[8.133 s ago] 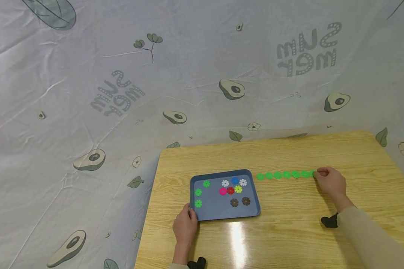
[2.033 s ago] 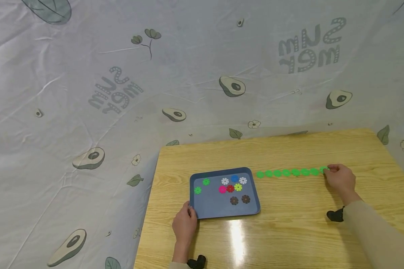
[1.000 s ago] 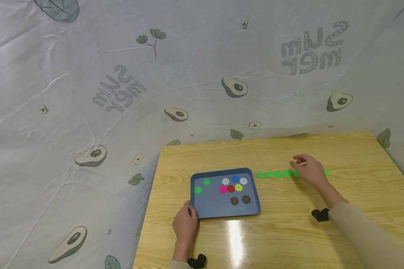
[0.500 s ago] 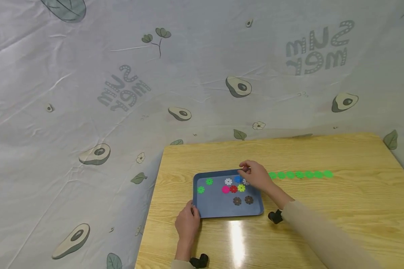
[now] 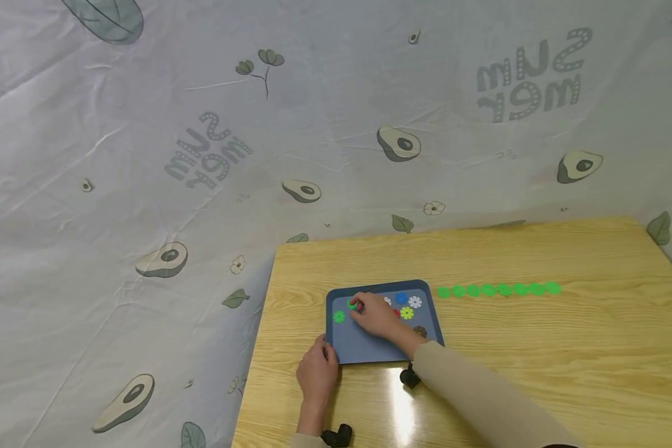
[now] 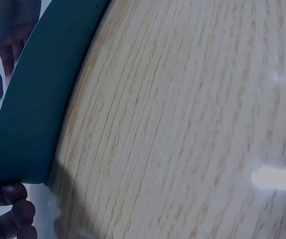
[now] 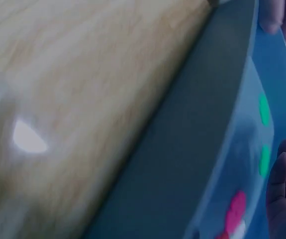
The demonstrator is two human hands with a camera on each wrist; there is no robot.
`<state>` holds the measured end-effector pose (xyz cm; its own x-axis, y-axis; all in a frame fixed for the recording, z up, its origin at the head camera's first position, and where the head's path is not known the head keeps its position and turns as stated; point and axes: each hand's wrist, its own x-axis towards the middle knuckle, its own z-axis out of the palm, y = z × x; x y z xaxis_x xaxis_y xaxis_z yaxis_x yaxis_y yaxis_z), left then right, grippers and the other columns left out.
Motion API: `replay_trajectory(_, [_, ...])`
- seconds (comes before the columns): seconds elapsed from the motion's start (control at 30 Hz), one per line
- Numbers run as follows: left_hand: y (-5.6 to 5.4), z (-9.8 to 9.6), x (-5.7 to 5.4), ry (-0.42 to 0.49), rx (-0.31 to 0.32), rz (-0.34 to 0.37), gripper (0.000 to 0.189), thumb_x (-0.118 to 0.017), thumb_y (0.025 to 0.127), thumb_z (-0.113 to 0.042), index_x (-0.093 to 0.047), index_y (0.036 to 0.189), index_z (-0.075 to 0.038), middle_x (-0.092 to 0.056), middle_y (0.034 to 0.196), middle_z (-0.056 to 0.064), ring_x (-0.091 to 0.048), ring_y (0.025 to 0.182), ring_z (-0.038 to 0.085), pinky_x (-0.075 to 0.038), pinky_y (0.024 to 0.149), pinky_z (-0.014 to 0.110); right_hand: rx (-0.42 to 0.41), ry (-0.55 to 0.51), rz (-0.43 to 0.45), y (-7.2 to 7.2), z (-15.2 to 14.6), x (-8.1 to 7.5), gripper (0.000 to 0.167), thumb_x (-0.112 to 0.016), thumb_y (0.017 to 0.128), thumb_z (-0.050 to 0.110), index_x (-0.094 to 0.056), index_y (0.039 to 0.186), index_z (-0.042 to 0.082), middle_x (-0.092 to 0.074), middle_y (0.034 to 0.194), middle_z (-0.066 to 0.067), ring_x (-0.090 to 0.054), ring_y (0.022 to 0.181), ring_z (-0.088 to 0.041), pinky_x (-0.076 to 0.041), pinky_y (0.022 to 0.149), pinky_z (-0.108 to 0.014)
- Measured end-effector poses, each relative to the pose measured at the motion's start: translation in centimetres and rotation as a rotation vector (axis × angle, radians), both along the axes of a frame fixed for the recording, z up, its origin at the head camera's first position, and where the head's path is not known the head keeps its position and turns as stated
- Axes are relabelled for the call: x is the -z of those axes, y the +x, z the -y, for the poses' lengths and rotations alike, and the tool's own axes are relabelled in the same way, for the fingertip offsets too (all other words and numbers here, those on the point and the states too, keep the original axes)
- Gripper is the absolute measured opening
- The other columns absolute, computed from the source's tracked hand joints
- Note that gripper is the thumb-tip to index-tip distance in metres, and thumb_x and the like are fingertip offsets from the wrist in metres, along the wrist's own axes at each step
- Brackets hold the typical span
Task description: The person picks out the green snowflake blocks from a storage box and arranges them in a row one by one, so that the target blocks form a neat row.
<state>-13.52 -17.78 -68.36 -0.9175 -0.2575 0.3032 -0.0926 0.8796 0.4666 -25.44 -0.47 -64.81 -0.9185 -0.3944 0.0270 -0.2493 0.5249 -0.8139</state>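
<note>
My left hand (image 5: 317, 373) grips the near left corner of a blue-grey tray (image 5: 369, 350), thumb at the rim and fingers curled beneath it in the left wrist view. Over the tray's left part, my right hand (image 5: 378, 316) has its thumb and fingertips at a green snowflake disc (image 5: 352, 305). That disc (image 7: 264, 160) still looks flat on the tray in the right wrist view, no grip visible. A second green disc (image 5: 338, 317) lies nearer me. On the table, right of the tray, several green discs (image 5: 488, 290) form a straight row.
The tray also bears blue (image 5: 401, 298), white (image 5: 415, 302), yellow (image 5: 406, 313) and brown discs (image 5: 420, 330), some hidden by my right arm. A pink disc (image 7: 236, 210) shows in the right wrist view. A printed curtain (image 5: 336, 155) hangs behind the wooden table (image 5: 537, 348).
My right hand let go of a green disc at the row's right end, then moved left across to the tray. The row has grown by one disc. My left hand stays on the tray.
</note>
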Motion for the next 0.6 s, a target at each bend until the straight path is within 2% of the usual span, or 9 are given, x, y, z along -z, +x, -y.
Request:
replay_trajectory(0.2, [0.0,-0.1,-0.1,-0.01,-0.013,-0.008,0.022,-0.07,0.094,-0.013,-0.076,0.114,-0.004,-0.065,0.067,0.004,-0.05,0.045,0.015,-0.037,0.041,0.036,-0.029,0.01,0.015,-0.2,2.3,1.7,0.028,-0.074,0.094,0.009,-0.07,0.12,0.001,-0.057,0.08,0.002,-0.051,0.069,-0.013,-0.044,0.067,-0.034])
replay_trajectory(0.37, [0.0,-0.2,0.0,0.003,-0.017,0.021,0.024,-0.07,0.096,-0.014,-0.076,0.116,-0.005,-0.066,0.069,0.005,-0.053,0.048,0.017,-0.039,0.042,0.037,-0.016,0.091,0.001,0.0,3.3,2.6,0.032,-0.076,0.094,0.012,-0.069,0.124,0.003,-0.055,0.076,0.002,-0.051,0.068,-0.014,-0.044,0.064,-0.035])
replay_trajectory(0.5, [0.0,-0.1,0.0,0.006,-0.014,0.02,0.023,-0.07,0.095,-0.014,-0.076,0.116,-0.005,-0.066,0.068,0.004,-0.052,0.048,0.016,-0.039,0.042,0.037,0.009,0.178,-0.009,0.1,3.9,2.9,0.036,-0.078,0.093,0.02,-0.07,0.125,0.007,-0.069,0.098,-0.006,-0.065,0.092,-0.023,-0.052,0.081,-0.042])
replay_trajectory(0.6, [-0.1,-0.1,0.0,0.004,-0.011,0.026,0.023,-0.069,0.096,-0.015,-0.076,0.116,-0.005,-0.067,0.07,0.004,-0.053,0.048,0.016,-0.039,0.042,0.037,0.028,0.233,-0.006,0.3,4.2,2.7,0.037,-0.08,0.092,0.025,-0.071,0.125,0.01,-0.07,0.118,-0.011,-0.066,0.112,-0.032,-0.052,0.092,-0.048])
